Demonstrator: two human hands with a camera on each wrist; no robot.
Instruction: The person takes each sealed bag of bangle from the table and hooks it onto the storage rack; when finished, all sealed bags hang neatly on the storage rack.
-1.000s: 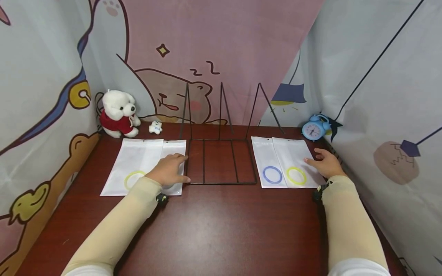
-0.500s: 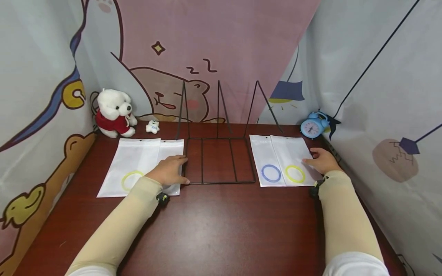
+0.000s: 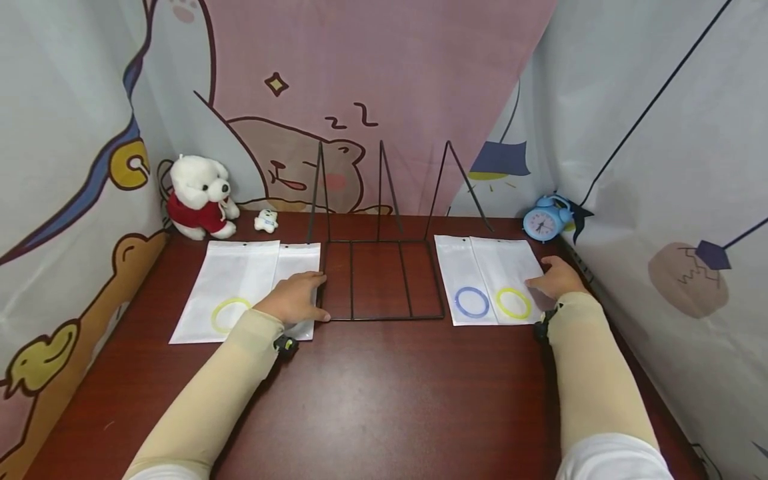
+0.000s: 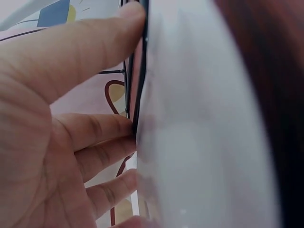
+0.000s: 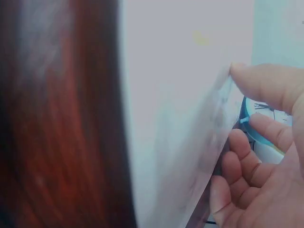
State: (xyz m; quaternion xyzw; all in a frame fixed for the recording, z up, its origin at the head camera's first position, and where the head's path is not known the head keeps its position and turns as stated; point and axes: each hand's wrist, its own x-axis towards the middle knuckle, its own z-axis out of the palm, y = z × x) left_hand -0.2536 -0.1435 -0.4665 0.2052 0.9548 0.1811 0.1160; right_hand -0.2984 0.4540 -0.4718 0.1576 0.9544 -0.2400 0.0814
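Note:
My left hand [image 3: 292, 297] reaches over a white plastic bag [image 3: 231, 277] to the left side of a black wire rack [image 3: 384, 319]. In the left wrist view, its thumb and extended fingers touch the black rod along the bag's edge. My right hand [image 3: 558, 279] is at the right edge of another white plastic bag [image 3: 525, 263]. In the right wrist view, its thumb [image 5: 251, 78] presses that edge from above, with curled fingers [image 5: 237, 156] below. A yellow ring [image 3: 513, 289] shows on this bag, overlapping a neighbouring white bag [image 3: 454, 263] with a blue ring [image 3: 471, 288].
Tall triangular wire dividers [image 3: 437, 190] rise from the rack's back. A plush dog [image 3: 201, 193], a tiny white figure [image 3: 266, 221] and a blue alarm clock [image 3: 543, 223] line the back of the brown table [image 3: 384, 400]. Printed cloth hangs on the back and sides.
My right wrist has moved slightly left, and its fingers have drawn in at the bag's edge. My left hand has stayed at the rack. The head view has shifted a little.

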